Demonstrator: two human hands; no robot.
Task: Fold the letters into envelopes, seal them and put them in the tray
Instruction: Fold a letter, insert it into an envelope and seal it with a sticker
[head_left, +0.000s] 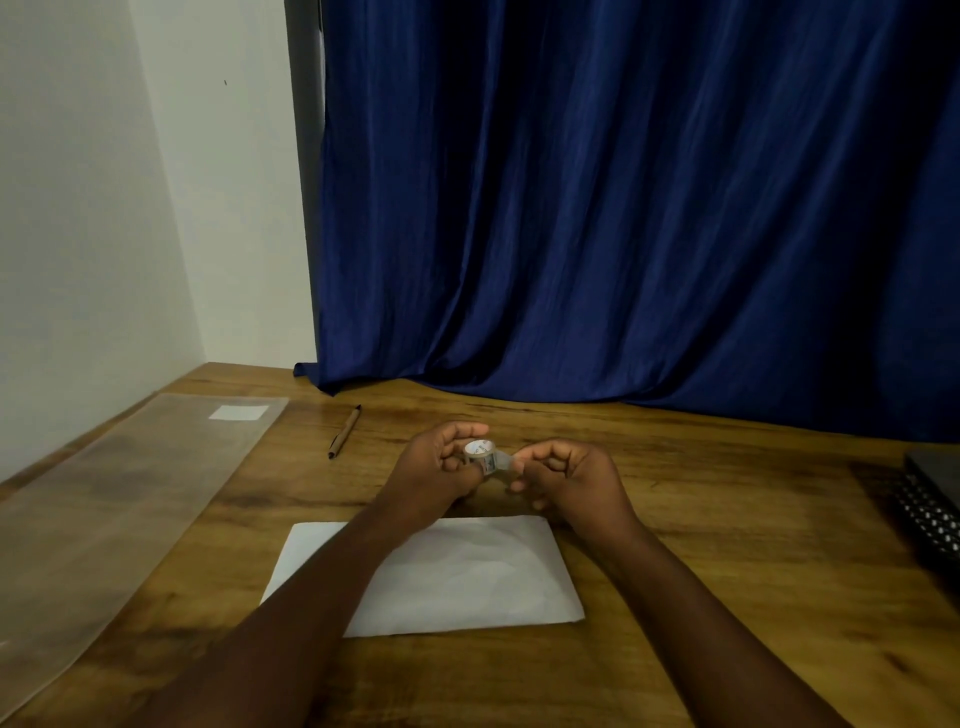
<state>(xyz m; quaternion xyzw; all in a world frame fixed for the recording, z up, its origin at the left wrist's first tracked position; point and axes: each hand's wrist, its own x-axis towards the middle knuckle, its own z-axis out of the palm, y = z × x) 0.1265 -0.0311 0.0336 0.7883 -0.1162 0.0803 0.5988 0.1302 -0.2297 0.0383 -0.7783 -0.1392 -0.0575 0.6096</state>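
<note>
A white envelope (467, 577) lies flat on the wooden table (701, 519) in front of me, partly under my forearms. Just beyond it, above the table, my left hand (436, 467) grips a small roll of clear tape (480, 454). My right hand (571, 475) pinches the free end of the tape (509, 462), drawn a short way out of the roll. A black mesh tray (930, 514) sits at the table's right edge, cut off by the frame.
A clear plastic sleeve (119, 499) with a white label lies along the left side of the table. A brown pen (344, 432) rests behind the hands. A dark blue curtain (623, 208) hangs at the back edge, a white wall on the left.
</note>
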